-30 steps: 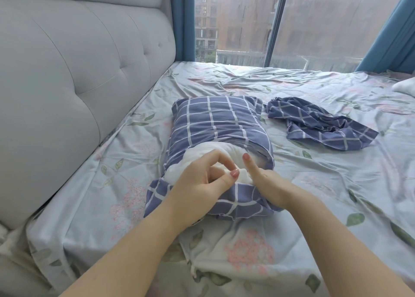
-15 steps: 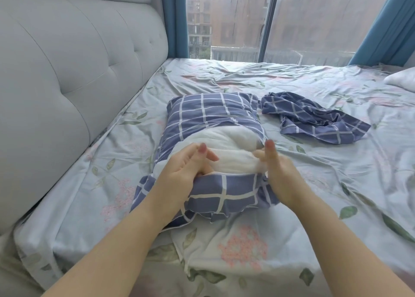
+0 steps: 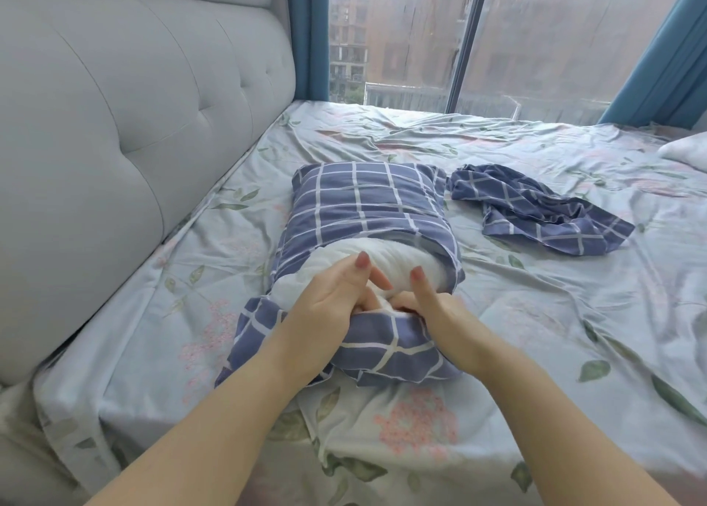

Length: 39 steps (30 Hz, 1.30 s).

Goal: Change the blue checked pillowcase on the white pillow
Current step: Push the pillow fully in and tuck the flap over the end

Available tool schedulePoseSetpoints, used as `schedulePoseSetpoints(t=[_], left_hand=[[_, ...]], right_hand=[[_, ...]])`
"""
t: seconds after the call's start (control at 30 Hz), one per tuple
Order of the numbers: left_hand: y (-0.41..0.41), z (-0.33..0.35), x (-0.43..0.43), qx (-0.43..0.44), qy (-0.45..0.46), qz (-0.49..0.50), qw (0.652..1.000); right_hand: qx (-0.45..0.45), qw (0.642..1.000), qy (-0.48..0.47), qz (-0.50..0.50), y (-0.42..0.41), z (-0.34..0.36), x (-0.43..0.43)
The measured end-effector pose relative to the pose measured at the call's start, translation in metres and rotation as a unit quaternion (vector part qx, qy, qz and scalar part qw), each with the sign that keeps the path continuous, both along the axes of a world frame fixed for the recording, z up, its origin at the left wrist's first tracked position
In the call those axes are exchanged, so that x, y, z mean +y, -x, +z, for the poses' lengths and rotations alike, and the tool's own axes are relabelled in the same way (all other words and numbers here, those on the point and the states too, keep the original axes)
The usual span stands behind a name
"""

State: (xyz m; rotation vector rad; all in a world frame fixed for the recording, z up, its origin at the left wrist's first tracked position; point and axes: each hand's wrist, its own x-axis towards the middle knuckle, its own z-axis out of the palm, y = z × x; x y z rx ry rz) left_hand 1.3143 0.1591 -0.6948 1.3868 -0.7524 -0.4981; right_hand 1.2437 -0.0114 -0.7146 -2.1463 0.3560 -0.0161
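Note:
A white pillow (image 3: 398, 258) lies lengthwise on the bed, its far half inside a blue checked pillowcase (image 3: 363, 203). The case's near flap (image 3: 386, 346) is folded over the pillow's near end. My left hand (image 3: 336, 299) and my right hand (image 3: 432, 306) sit side by side at the opening. Their fingers are tucked down between the near flap and the white pillow, thumbs up against the pillow. A second blue checked pillowcase (image 3: 535, 211) lies crumpled on the sheet to the right.
A grey padded headboard (image 3: 126, 142) runs along the left. The bed carries a pale floral sheet (image 3: 535, 352). Another white pillow (image 3: 688, 149) peeks in at the right edge. A wet window with blue curtains (image 3: 662, 46) stands behind the bed.
Both hands have come together at the middle of the opening and pushed their fingers down inside the near flap. The camera has moved closer.

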Motion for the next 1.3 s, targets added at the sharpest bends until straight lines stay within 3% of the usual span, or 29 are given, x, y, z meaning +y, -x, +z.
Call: schedulePoseSetpoints(t=[0.17,0.3,0.4,0.53,0.6,0.7,0.83,0.93,1.0,1.07,1.17,1.3], left_hand=[[0.0,0.0,-0.007,-0.054,-0.013,0.0,0.998],[0.004,0.005,-0.01,-0.076,-0.021,-0.013,0.997],[-0.01,0.006,-0.009,-0.058,-0.01,0.064,0.996],[-0.019,0.0,-0.011,-0.237,-0.08,0.176,0.952],[-0.024,-0.007,-0.011,-0.313,-0.109,0.188,0.924],[-0.033,-0.018,-0.013,-0.334,-0.17,0.182,0.909],[-0.038,-0.023,-0.006,-0.352,-0.276,0.177,0.876],[-0.04,-0.024,-0.003,-0.381,-0.25,0.163,0.875],[-0.04,-0.023,-0.001,-0.383,-0.213,0.136,0.888],[-0.036,-0.023,0.002,-0.321,-0.253,0.065,0.91],[-0.031,-0.03,0.0,-0.247,-0.404,-0.012,0.881],[-0.03,-0.031,-0.01,-0.213,-0.435,-0.015,0.875]], right_hand=[[0.119,0.991,0.064,0.019,-0.011,0.002,-0.002],[0.134,0.99,0.05,0.02,-0.017,0.004,-0.007],[0.104,0.994,0.037,0.022,-0.017,0.006,-0.015],[0.019,0.997,0.055,0.05,-0.005,0.016,-0.02],[-0.003,0.998,0.03,0.051,0.004,0.018,-0.024],[-0.04,0.999,0.004,0.02,0.012,0.014,-0.03],[-0.194,0.98,-0.016,-0.046,0.02,0.01,-0.029],[-0.275,0.956,-0.034,-0.098,0.026,0.015,-0.027],[-0.222,0.971,-0.038,-0.076,0.027,0.016,-0.025],[-0.097,0.993,-0.054,-0.043,0.025,0.011,-0.021],[0.063,0.997,-0.031,-0.027,0.014,-0.003,-0.013],[0.126,0.989,-0.024,-0.067,0.002,-0.01,-0.006]])
